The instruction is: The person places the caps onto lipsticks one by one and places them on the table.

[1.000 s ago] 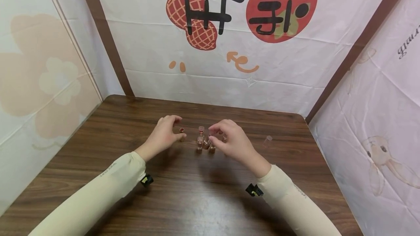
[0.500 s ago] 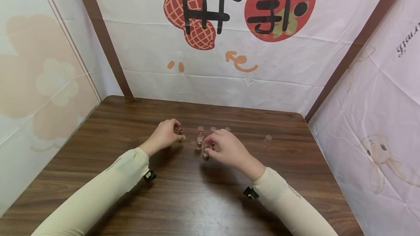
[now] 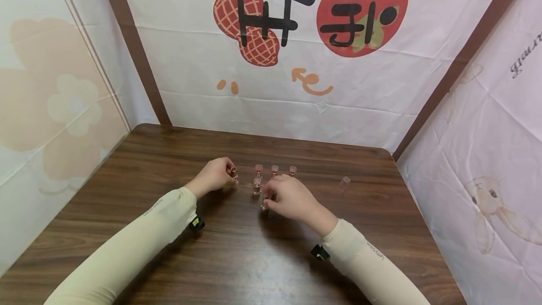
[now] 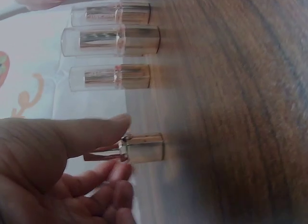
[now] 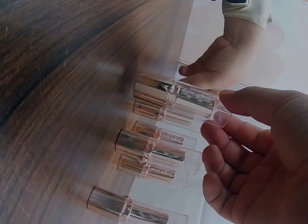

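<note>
My left hand (image 3: 213,174) is around an uncapped lipstick (image 3: 234,172) that stands upright on the table. In the left wrist view, its thumb lies on one side of the lipstick's inner tube (image 4: 103,154), with curled fingers on the other. My right hand (image 3: 292,197) pinches the clear cap of another lipstick (image 5: 154,93) between thumb and index finger. This lipstick is upright at the near side of a small group, and its base (image 3: 264,206) seems to stand on the table. Several capped lipsticks (image 3: 257,187) stand just beyond; the right hand partly hides some.
A loose clear cap (image 3: 345,180) lies on the brown wooden table (image 3: 203,258), right of the group. Printed cloth (image 3: 190,74) hangs behind the table's back edge and along both sides.
My right hand has drawn one capped lipstick toward the near side, out of the group. My left hand's fingers have closed in around the uncapped lipstick.
</note>
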`<state>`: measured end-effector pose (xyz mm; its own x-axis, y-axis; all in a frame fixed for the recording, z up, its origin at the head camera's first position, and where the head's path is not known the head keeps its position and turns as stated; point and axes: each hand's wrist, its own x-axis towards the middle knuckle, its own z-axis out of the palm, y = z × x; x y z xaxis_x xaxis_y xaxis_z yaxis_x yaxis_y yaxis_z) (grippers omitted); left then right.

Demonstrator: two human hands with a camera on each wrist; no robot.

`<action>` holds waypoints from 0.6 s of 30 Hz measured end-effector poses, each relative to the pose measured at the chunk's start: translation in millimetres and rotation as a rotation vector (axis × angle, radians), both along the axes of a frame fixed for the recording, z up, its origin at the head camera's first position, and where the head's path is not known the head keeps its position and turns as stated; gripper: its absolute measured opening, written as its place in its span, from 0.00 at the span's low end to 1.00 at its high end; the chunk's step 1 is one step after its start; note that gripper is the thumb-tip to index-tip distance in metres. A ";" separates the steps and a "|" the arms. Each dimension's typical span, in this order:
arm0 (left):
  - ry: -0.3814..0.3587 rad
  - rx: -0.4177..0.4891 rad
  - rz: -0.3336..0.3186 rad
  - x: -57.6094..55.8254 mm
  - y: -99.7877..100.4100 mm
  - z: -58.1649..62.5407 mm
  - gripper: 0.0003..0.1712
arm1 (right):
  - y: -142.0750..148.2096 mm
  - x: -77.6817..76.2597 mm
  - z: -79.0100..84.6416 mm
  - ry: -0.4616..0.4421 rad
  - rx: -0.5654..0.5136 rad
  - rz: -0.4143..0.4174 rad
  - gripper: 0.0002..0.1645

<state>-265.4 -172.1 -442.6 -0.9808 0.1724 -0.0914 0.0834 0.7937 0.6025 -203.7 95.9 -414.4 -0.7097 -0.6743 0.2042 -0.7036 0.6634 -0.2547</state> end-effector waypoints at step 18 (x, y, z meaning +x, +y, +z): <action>-0.008 -0.015 0.017 -4.9 -1.1 -12.2 0.17 | -0.4 -0.3 -5.2 0.003 0.058 -0.009 0.12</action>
